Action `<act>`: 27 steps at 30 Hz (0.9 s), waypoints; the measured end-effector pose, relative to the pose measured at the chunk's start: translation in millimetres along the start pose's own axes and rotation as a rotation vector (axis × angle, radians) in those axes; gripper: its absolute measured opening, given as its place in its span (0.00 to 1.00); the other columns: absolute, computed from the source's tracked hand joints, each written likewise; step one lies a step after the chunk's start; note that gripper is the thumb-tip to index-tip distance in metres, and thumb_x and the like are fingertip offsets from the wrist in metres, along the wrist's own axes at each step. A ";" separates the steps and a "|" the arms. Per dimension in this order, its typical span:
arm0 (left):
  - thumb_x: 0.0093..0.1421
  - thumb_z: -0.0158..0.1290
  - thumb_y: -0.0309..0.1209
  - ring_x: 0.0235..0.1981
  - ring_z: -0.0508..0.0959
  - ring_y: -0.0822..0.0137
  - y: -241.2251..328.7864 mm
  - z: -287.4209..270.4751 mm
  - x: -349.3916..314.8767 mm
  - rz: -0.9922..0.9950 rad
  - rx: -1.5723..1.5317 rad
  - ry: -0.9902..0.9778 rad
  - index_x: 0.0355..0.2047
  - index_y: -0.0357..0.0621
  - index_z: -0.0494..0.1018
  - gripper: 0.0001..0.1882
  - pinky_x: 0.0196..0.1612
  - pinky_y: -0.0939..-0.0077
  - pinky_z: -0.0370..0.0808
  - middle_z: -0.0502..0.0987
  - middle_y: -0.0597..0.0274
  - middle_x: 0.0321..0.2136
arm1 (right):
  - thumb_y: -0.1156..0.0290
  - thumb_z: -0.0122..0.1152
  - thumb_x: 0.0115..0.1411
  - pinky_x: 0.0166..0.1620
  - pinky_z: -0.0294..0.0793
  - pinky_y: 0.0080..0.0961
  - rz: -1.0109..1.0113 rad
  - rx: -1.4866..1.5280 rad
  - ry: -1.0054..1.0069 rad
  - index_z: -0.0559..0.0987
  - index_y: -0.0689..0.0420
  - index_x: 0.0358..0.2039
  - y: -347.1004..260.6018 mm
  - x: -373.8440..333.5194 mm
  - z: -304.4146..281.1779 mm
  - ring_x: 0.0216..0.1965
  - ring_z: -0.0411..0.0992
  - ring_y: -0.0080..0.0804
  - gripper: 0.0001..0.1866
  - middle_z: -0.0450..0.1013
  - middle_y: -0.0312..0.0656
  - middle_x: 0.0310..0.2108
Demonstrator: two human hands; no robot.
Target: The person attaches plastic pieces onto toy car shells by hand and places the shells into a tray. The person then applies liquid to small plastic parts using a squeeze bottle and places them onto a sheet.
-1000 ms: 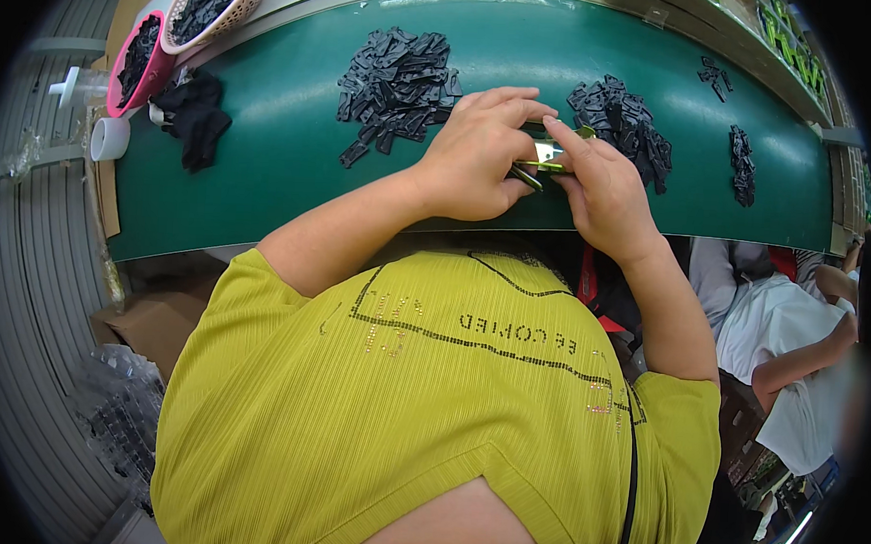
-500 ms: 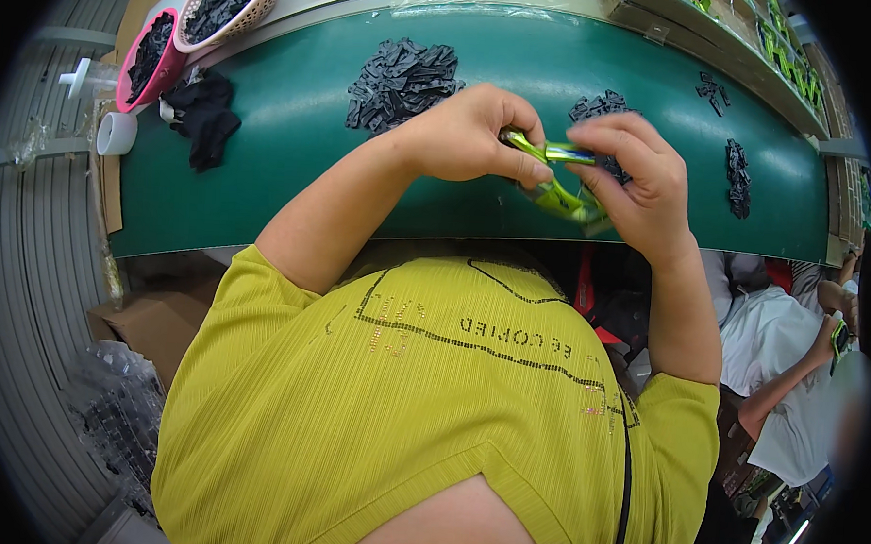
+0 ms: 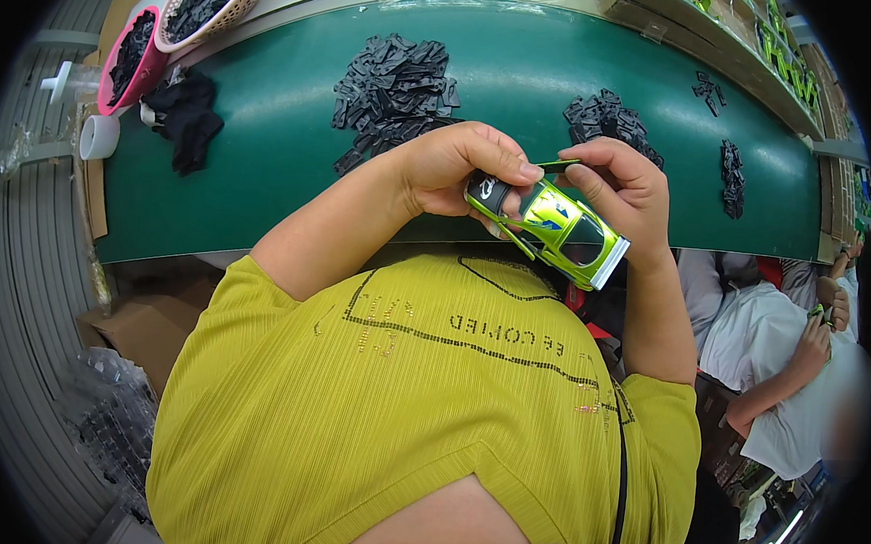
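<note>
Gripping a lime-green toy car body [image 3: 554,229] above the near edge of a green desk [image 3: 266,148], a person in a yellow-green shirt [image 3: 401,397] holds the shell tilted, its dark front end toward the left hand [image 3: 450,171] and its pale rear end pointing down to the right. The left hand is curled around the front of the car, thumb and fingers pressed on it, while the right hand [image 3: 629,188] pinches a small dark strip [image 3: 555,165] at the car's upper edge between thumb and forefinger. Just beyond the hands, a large heap of small black plastic parts [image 3: 395,85] lies on the desk, with a smaller heap [image 3: 607,119] behind the right hand and two little clusters [image 3: 731,178] farther right. At the desk's far left corner sit a pink basket [image 3: 124,59] and a pale woven basket [image 3: 209,0], both filled with black parts, beside a black cloth [image 3: 185,120] and a white roll of tape [image 3: 99,136]. Cardboard boxes [image 3: 127,322] stand below the desk on the left. On the right, another person in a white shirt [image 3: 772,355] sits with a hand [image 3: 822,313] raised.
</note>
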State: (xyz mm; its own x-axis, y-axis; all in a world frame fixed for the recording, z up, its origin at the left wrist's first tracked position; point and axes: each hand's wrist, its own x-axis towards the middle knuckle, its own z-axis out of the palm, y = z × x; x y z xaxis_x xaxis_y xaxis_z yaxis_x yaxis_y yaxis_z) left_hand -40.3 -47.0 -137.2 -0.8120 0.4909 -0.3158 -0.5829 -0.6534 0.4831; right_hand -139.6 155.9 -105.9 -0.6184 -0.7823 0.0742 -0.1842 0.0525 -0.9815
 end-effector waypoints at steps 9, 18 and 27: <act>0.55 0.55 0.25 0.22 0.78 0.64 2.8 7.4 -2.3 -0.047 0.023 0.051 0.27 0.33 0.74 0.06 0.31 0.72 0.77 0.77 0.54 0.20 | 0.80 0.63 0.51 0.33 0.69 0.19 -0.080 -0.062 -0.055 0.79 0.63 0.30 -2.3 3.6 -7.1 0.28 0.71 0.23 0.04 0.74 0.38 0.26; 0.52 0.58 0.26 0.23 0.79 0.63 -2.4 15.2 -1.7 -0.066 0.072 0.118 0.27 0.33 0.74 0.07 0.28 0.66 0.79 0.77 0.53 0.22 | 0.78 0.65 0.48 0.31 0.69 0.21 -0.330 -0.424 -0.290 0.79 0.60 0.29 -15.8 14.8 -12.5 0.27 0.73 0.29 0.06 0.74 0.40 0.24; 0.55 0.56 0.27 0.22 0.79 0.62 1.4 18.6 -5.9 -0.033 -0.014 0.069 0.26 0.33 0.74 0.07 0.26 0.63 0.80 0.77 0.53 0.22 | 0.83 0.61 0.54 0.40 0.73 0.17 0.093 0.204 -0.134 0.79 0.65 0.36 7.8 -4.0 -19.9 0.36 0.74 0.22 0.08 0.76 0.39 0.34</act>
State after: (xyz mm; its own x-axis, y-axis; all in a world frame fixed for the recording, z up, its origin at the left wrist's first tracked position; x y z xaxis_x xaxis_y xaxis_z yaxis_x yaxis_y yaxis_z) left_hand -35.7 -40.1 -119.5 -0.7924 0.4712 -0.3873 -0.6091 -0.6459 0.4603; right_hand -153.8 171.8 -110.4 -0.5163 -0.8560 -0.0284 0.0346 0.0123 -0.9993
